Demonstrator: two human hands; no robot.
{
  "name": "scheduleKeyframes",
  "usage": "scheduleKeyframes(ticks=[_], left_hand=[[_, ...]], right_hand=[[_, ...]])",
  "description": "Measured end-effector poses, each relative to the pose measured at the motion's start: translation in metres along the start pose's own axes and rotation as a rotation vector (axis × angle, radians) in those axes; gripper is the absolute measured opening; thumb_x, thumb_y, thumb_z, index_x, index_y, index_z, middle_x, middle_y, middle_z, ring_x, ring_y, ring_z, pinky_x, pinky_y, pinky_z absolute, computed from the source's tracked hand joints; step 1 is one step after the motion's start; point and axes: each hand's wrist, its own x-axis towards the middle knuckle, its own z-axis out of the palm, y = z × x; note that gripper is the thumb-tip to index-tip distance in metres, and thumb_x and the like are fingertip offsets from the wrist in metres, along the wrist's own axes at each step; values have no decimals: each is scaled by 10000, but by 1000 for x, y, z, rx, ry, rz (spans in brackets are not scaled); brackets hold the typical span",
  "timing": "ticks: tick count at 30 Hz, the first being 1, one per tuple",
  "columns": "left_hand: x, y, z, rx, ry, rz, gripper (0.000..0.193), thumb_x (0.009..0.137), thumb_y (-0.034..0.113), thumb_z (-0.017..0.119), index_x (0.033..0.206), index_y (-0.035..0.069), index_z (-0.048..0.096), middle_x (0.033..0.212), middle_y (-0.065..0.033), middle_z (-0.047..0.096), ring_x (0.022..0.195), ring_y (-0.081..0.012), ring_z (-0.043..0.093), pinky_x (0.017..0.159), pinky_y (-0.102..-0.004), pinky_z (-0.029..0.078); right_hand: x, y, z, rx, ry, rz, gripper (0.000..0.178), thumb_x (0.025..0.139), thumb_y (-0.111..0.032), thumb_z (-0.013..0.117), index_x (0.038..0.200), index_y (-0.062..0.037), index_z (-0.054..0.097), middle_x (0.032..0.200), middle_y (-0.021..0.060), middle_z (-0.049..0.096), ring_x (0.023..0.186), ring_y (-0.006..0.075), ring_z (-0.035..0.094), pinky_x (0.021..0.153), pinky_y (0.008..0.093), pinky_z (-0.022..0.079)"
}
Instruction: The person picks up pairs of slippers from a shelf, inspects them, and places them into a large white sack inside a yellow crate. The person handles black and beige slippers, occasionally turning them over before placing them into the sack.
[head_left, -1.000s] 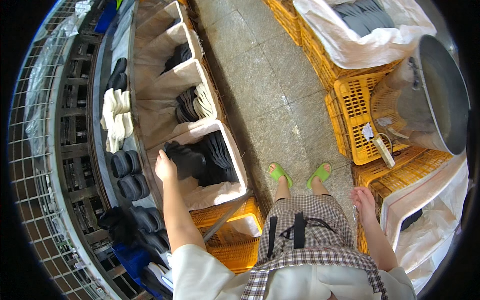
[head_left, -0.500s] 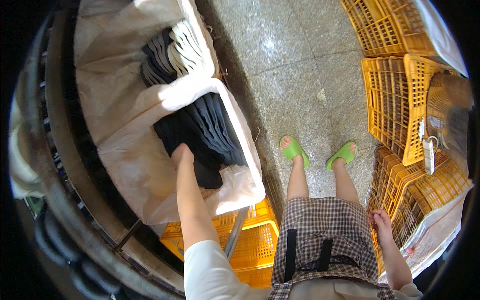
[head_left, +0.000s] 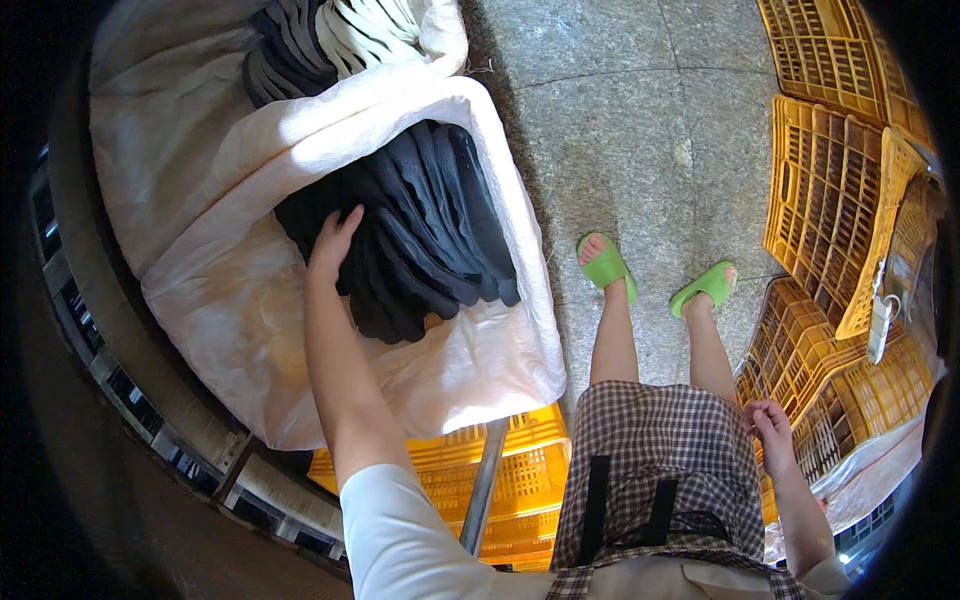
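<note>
A: Near bin (head_left: 538,280)?
B: Black pieces (head_left: 425,215), toward far right corner; left hand (head_left: 333,242) on them, fingers spread.
A: Far bin (head_left: 180,120)?
B: Dark pieces (head_left: 290,55), white pieces (head_left: 365,32).
A: Right hand (head_left: 771,428)?
B: Half-curled; contents hard to tell.

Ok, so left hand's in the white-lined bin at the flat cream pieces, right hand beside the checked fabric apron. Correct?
Wrong colour: the head view shows the left hand at flat black pieces, not cream, in the white-lined bin. The right hand is indeed beside the checked fabric apron.
</note>
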Motion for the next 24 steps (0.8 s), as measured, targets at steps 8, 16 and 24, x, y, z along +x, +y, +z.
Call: scheduleKeyframes(ticks=[8, 16, 24], left_hand=[[-64, -157, 89, -43, 173, 47, 735, 853, 505, 537, 1283, -75, 398, 1279, -290, 453, 1190, -414, 431, 1004, -412, 335], [-82, -64, 97, 245, 470, 294, 945, 705, 541, 677, 1383, 23, 270, 1376, -228, 362, 1265, -389, 350, 1003, -533, 297], [-72, 16, 107, 416, 506, 63, 845, 707, 515, 697, 1408, 294, 279, 1493, -189, 117, 1362, -423, 100, 952, -708, 228]], right_hand=[[14, -6, 9, 10, -29, 15, 151, 914, -141, 520, 1020, -37, 544, 886, 23, 586, 806, 107, 552, 747, 245, 432], [25, 1, 13, -5, -110, -76, 150, 924, -165, 507, 1024, -56, 532, 885, 25, 586, 795, 100, 548, 720, 232, 433], [25, -10, -5, 5, -25, -53, 155, 920, -149, 520, 1030, -41, 544, 918, 29, 590, 809, 109, 555, 730, 250, 450]])
